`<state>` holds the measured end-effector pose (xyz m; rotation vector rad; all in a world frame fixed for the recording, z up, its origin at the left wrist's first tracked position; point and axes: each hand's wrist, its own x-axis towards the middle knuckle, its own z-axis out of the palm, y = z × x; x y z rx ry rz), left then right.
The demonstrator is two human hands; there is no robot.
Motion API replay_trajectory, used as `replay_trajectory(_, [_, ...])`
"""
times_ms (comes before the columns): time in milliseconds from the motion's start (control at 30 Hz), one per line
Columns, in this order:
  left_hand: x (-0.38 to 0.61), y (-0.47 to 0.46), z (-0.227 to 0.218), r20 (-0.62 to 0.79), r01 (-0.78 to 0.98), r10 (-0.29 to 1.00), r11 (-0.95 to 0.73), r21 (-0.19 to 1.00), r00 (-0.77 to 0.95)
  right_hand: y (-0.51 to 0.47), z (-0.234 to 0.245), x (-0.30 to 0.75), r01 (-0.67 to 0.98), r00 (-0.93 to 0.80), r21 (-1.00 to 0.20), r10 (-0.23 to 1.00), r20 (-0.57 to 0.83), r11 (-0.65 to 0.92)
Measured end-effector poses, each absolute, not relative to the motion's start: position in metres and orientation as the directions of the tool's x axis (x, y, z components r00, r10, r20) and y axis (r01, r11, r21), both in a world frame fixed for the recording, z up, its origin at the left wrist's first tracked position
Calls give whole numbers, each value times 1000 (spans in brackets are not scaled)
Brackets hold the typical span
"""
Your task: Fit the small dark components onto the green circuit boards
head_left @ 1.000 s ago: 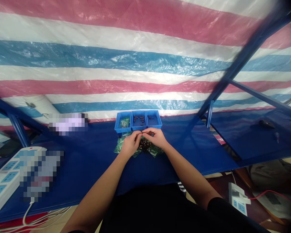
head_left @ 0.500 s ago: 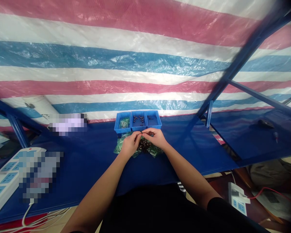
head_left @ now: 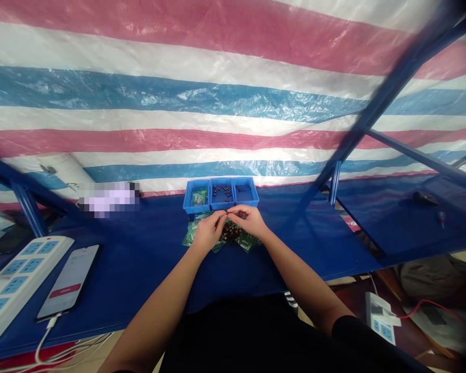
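my left hand and right hand both pinch one tiny part over the green boards; mid-fitting i reckon; next move wants steady fingertips

The small piece pinched between the fingertips of the left hand and right hand is too tiny to identify, and the hands cover much of the dark parts and green boards beneath them. The bits in the blue trays are too small to name. A pixelated patch hides something at the back of the bench, and the power strip runs off the left edge.
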<state>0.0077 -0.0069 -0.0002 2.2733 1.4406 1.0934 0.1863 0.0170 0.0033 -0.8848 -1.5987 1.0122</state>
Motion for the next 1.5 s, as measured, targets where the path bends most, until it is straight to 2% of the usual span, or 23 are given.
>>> replay_trajectory(267, [10,-7,-2,470,683,865,-450,575,174,18,2,186,38,-191,-935,921,340,353])
replay_trajectory(833, [9,-10,6,448,662,853,-501,558,268,13,11,187,96,-249,-910,895,371,404])
replay_trajectory(1133, [10,-9,0,446,657,876,-448,606,185,14,9,186,107,-221,-909,901,374,404])
replay_trajectory(1300, [10,-7,-3,446,687,872,-450,571,202,16,8,187,101,-233,-916,905,357,387])
replay_trajectory(1500, [8,-6,-3,402,679,892,-427,597,208,15,9,187,95,-257,-914,897,360,395])
